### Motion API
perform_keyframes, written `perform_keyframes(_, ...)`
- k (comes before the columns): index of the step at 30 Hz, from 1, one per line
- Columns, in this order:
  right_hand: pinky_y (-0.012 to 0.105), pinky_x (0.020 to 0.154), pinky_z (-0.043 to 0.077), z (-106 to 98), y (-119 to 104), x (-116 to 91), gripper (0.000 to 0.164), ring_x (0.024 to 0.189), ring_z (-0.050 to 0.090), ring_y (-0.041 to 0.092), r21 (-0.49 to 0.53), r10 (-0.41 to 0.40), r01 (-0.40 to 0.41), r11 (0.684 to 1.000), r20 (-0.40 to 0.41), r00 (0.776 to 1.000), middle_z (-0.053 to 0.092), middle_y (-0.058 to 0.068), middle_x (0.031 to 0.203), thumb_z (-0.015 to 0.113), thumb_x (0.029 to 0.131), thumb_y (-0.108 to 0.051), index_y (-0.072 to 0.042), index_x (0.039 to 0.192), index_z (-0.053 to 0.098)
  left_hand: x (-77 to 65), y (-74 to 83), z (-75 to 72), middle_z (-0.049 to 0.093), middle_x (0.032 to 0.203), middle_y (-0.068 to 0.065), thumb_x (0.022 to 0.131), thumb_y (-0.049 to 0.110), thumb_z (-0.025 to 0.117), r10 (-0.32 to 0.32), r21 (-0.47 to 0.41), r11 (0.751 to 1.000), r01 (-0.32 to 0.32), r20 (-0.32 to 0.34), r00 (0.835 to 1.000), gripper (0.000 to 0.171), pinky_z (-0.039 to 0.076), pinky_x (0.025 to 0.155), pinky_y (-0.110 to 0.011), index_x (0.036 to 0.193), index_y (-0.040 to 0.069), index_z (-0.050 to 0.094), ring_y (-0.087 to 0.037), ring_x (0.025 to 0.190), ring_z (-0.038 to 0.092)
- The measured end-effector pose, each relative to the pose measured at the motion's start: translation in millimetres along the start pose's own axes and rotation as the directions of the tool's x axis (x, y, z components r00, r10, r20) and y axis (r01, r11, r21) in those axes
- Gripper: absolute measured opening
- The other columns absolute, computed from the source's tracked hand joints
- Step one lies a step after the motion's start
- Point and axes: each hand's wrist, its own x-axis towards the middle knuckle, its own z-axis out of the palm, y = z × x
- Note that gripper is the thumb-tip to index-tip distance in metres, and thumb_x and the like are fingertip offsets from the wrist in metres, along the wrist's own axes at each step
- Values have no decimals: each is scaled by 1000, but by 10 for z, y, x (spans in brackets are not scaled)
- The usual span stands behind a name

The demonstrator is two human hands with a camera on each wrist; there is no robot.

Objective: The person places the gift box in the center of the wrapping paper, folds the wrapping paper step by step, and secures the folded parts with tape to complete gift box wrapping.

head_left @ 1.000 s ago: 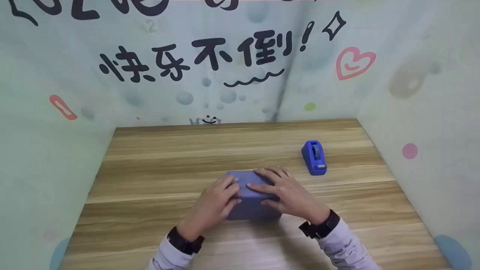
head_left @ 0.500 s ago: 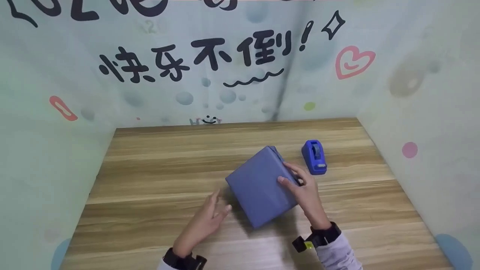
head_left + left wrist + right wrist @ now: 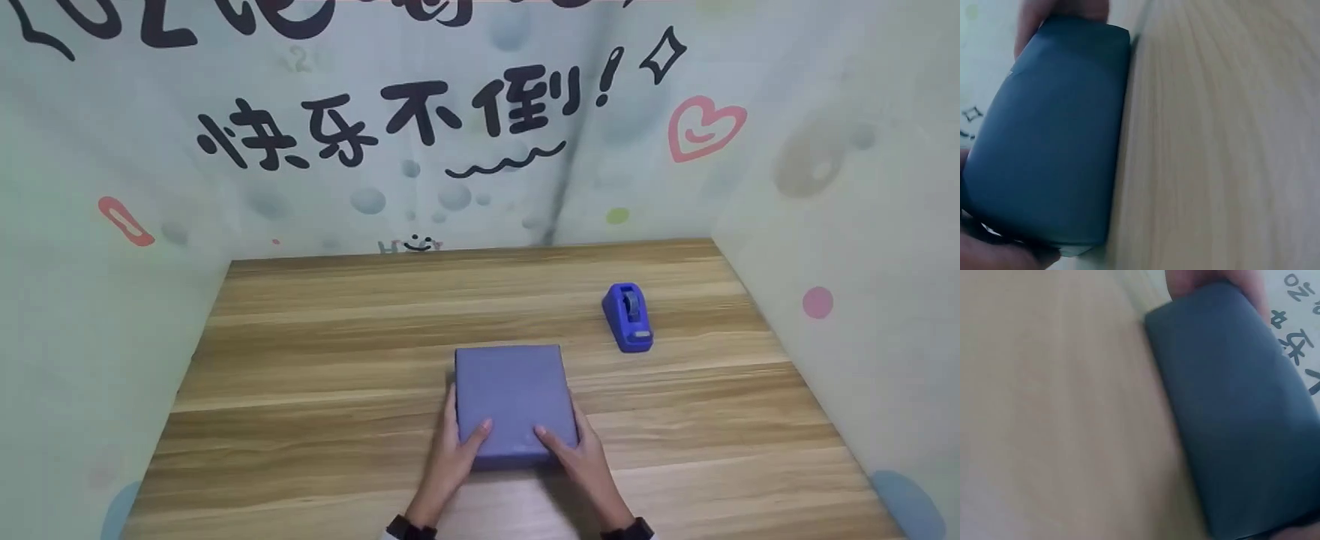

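Note:
A box wrapped in plain blue-violet paper (image 3: pixel 514 397) is held between both hands near the front of the wooden table. My left hand (image 3: pixel 451 456) grips its left side, thumb on the top face and fingers along the side. On the right side my right hand (image 3: pixel 583 454) grips it the same way. In the left wrist view the long front side of the box (image 3: pixel 1053 129) looks dark blue, with a hand at each end. The right wrist view shows that same side of the box (image 3: pixel 1235 405) just above or on the tabletop; I cannot tell which.
A blue tape dispenser (image 3: pixel 628 318) stands at the back right of the wooden table (image 3: pixel 315 360). A pale printed curtain (image 3: pixel 420 195) with black lettering borders the table's back, left and right.
The box was turned from its narrow side, through a tilted hold in the right hand, to lie square with its broad face up. The left hand let go, then gripped it again.

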Motion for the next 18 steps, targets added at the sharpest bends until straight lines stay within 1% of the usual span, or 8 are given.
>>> perform_keyframes(2, 49, 112, 24, 22, 24, -16, 75, 136, 31, 36, 35, 6, -7, 999, 9, 1000, 30, 23, 148, 64, 87, -24, -3, 146, 24, 22, -12, -6, 8, 155, -21, 90, 22, 60, -32, -113, 993, 33, 13, 999, 79, 7, 114, -56, 149, 5, 12, -40, 141, 8)
perform_keyframes(3, 49, 113, 22, 29, 27, -12, 74, 137, 29, 36, 59, 5, -5, 998, 16, 1000, 28, 22, 149, 63, 88, -23, -3, 147, 22, 33, -12, -11, 6, 155, -20, 90, 21, 60, -48, -152, 987, 50, 19, 999, 78, 5, 114, -56, 149, 7, 11, -39, 142, 6)
perform_keyframes(4, 49, 113, 21, 33, 29, -11, 73, 137, 28, 36, 73, 4, -5, 997, 25, 1000, 27, 23, 150, 61, 89, -23, -3, 147, 21, 33, -15, -14, 5, 156, -18, 90, 21, 59, -68, -187, 980, 72, 25, 997, 78, 4, 113, -56, 150, 9, 10, -38, 142, 5)
perform_keyframes(6, 48, 114, 20, 39, 20, 18, 71, 137, 27, 36, 91, -2, -2, 996, 44, 999, 25, 22, 150, 59, 91, -22, -3, 147, 20, 49, -8, -26, 1, 156, -16, 90, 21, 59, -95, -228, 969, 100, 33, 995, 79, 2, 113, -57, 150, 12, 9, -38, 142, 2)
perform_keyframes(10, 48, 114, 17, 68, -26, 155, 73, 139, 23, 37, 121, 2, -12, 993, 83, 997, 20, 22, 152, 58, 91, -24, -4, 148, 17, 170, -1, -76, -2, 156, -17, 91, 21, 57, -109, -231, 966, 115, 37, 993, 79, 0, 113, -57, 150, 12, 6, -38, 142, -1)
perform_keyframes(13, 49, 115, 14, 115, -57, 306, 75, 140, 20, 36, 140, 11, -25, 990, 102, 995, 18, 21, 153, 59, 91, -28, -6, 149, 16, 344, -27, -121, -2, 156, -17, 91, 20, 57, -96, -241, 965, 103, 39, 995, 78, -1, 114, -55, 150, 10, 6, -36, 143, -2)
perform_keyframes(15, 49, 115, 12, 150, -70, 433, 76, 141, 17, 34, 159, 18, -36, 987, 112, 994, 17, 19, 154, 59, 91, -30, -8, 149, 16, 475, -39, -147, -2, 156, -15, 91, 21, 57, -100, -251, 962, 109, 47, 994, 79, -2, 115, -53, 150, 11, 6, -34, 143, -3)
perform_keyframes(18, 48, 116, 12, 197, -90, 652, 74, 141, 18, 32, 162, 14, -34, 986, 122, 992, 20, 18, 153, 58, 91, -31, -8, 149, 18, 670, -45, -179, -2, 157, -13, 91, 24, 57, -114, -248, 961, 123, 50, 992, 80, -1, 115, -51, 151, 13, 6, -31, 144, -3)
